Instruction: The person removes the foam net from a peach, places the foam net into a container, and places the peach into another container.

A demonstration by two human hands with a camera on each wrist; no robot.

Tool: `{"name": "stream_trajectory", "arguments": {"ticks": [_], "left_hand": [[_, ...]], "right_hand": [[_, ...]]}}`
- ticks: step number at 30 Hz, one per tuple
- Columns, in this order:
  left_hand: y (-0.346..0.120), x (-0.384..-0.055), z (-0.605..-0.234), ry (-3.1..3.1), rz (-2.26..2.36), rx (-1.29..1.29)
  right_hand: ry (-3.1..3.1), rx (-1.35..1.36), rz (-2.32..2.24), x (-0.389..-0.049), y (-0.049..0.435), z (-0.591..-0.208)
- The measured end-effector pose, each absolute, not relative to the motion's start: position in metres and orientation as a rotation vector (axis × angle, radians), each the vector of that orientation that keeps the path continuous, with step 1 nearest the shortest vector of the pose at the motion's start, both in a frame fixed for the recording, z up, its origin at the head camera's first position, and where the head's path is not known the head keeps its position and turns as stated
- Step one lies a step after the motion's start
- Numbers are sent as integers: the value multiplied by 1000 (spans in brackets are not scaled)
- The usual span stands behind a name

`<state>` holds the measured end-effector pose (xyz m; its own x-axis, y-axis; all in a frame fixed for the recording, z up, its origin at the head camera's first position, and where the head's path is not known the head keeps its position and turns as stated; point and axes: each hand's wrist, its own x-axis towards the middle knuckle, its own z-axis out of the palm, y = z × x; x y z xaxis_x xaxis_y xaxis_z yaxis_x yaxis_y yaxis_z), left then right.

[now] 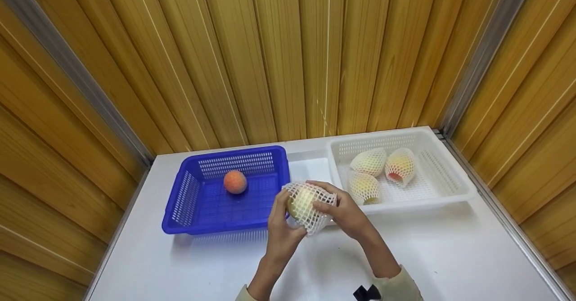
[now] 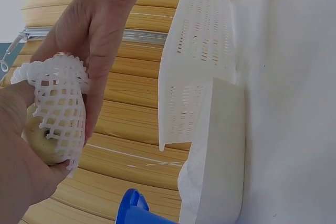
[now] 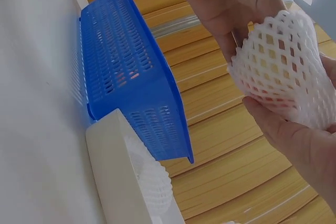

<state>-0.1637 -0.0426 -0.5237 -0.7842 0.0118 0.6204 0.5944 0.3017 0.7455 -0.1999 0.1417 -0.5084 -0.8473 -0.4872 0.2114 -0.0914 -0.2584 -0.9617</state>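
A pale yellow fruit with a red blush sits partly inside a white foam net sleeve, held up above the table's near middle. My left hand grips the fruit from the left, thumb below and fingers at its side. From the right, my right hand holds the net, its thumb lying across the mesh. In the left wrist view, a dark dimple shows in the fruit's bare end. The net wraps most of the fruit in the right wrist view. An orange-red peach lies bare in the blue basket.
At the right stands a white basket holding 3 fruits in foam nets. Between the baskets is a low white box, with white netting inside. Wood-look panels stand behind the white table.
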Motion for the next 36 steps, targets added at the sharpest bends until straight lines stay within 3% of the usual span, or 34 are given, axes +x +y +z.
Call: {"name": "stream_trajectory", "arguments": {"ticks": [17, 36], "left_hand": [[-41, -160, -524, -2059, -1632, -514], [-55, -164, -532, -2078, -1585, -588]], "right_hand": [[1732, -759, -2176, -197, 150, -514], [2041, -633, -2095, -193, 140, -511]]}}
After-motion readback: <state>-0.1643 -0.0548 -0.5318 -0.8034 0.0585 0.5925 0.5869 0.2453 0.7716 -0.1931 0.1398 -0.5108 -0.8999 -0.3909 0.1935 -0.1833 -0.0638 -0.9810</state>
